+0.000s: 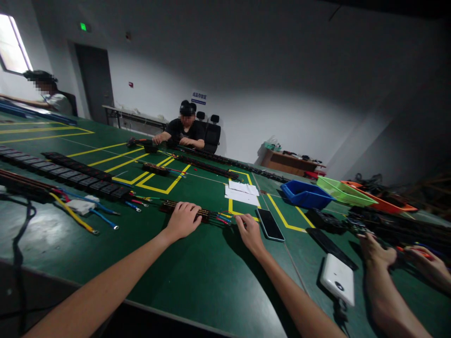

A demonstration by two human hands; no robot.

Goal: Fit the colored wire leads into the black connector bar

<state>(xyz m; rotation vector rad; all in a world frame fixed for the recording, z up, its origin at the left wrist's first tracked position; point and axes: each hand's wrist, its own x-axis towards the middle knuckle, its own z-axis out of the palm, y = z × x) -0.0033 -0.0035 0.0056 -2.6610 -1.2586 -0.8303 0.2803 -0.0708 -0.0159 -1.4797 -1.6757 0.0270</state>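
Lying flat on the green table, the long dark wired strip looks stiff and light with floppy coloured leads, best gripped along its rigid body, where the left hand rests palm-down, the right hand open beside its wire ends.

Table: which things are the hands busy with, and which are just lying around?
Busy with: wire strip under the left hand; its coloured wire ends by the right hand.
Lying around: black phone, white phone, papers, blue bin, green tray, orange tray.
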